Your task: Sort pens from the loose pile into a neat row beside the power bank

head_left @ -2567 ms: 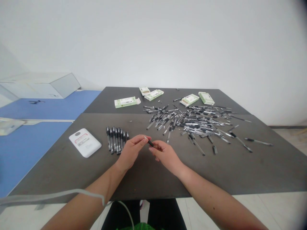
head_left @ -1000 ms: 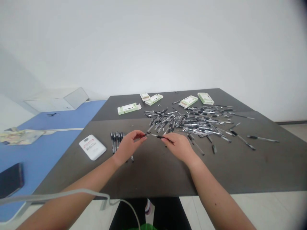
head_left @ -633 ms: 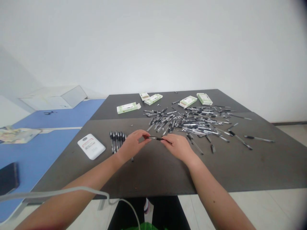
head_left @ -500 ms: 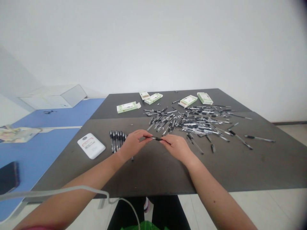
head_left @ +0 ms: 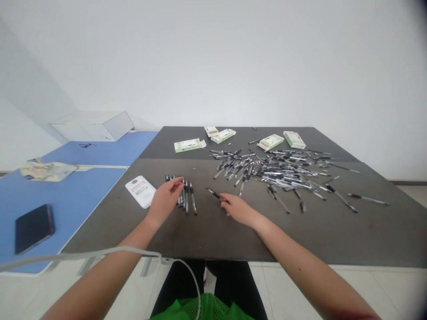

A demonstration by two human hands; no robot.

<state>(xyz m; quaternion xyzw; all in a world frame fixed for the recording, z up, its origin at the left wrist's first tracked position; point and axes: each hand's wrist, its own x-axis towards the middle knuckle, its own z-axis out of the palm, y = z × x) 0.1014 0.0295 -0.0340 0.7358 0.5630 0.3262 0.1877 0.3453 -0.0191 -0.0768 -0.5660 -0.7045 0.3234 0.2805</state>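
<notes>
My left hand lies over the row of finished black pens on the dark table, fingertips touching the pens at its left side, fingers loosely bent. My right hand rests on the table to the right of the row, fingers curled. A short black pen part pokes out from its fingertips. Beyond both hands a large loose pile of pens and pen parts spreads across the table's middle and right.
A white flat device lies left of the pen row. Several green and white boxes sit at the table's far edge. A blue table to the left holds a black phone. A grey cable crosses near my left arm.
Both hands were joined on one pen in front of me. They have now separated: the left hand moved to the pen row, where another pen lies, and the right hand dropped to the table.
</notes>
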